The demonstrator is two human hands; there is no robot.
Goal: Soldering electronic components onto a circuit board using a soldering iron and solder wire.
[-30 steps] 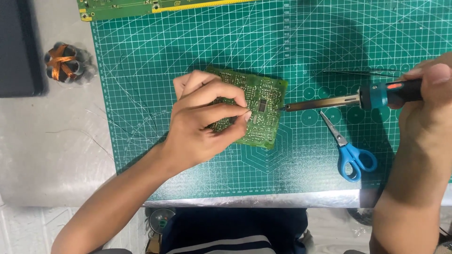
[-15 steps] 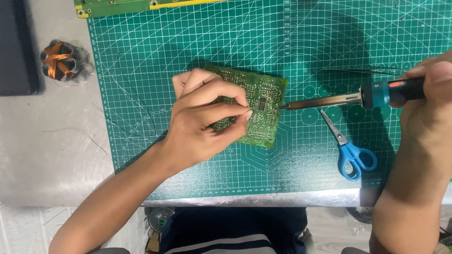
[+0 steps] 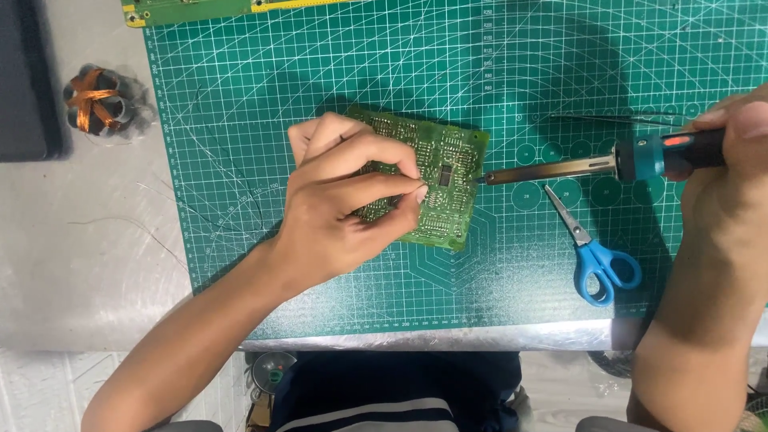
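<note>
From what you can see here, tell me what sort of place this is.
Most likely an electronics repair or hobby bench. A green circuit board lies on a gridded cutting mat, the right hand holds a soldering iron at its edge, and a copper wire coil sits nearby.

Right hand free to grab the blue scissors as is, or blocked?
Probably not right away: the right hand is wrapped round the soldering iron, whose tip rests at the green circuit board. The blue scissors lie uncovered on the cutting mat just below the iron, so the path itself looks free.
</note>
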